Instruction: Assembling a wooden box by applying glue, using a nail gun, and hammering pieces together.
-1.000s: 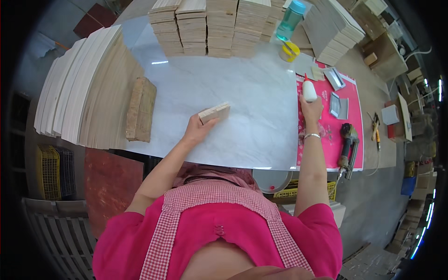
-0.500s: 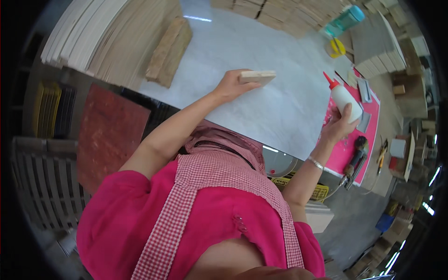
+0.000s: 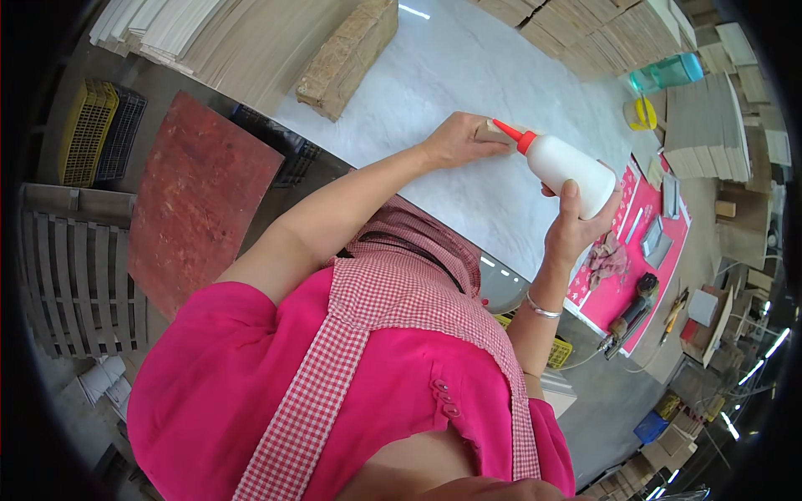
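Note:
My left hand (image 3: 455,140) is closed on a small flat wooden piece (image 3: 488,134), held above the white marbled tabletop (image 3: 451,75). My right hand (image 3: 576,219) grips a white squeeze bottle (image 3: 570,173) with a red pointed nozzle (image 3: 511,134). The bottle is tilted, its tip pointing left at the wooden piece. In this view the tip overlaps the piece's edge; whether they touch I cannot tell. The bottle and nozzle hide part of the piece.
A long brown block (image 3: 349,60) lies beside stacked pale boards (image 3: 242,50) at left. More wooden stacks (image 3: 606,29) stand along the back. At right are a yellow-rimmed pot (image 3: 642,114), a pink sheet (image 3: 622,288) with metal pieces and a crumpled rag (image 3: 607,260), and a hose-fed tool (image 3: 635,309).
My right hand has brought the bottle left and tipped it toward the wooden piece. The left hand keeps hold of the piece, and the whole view has shifted.

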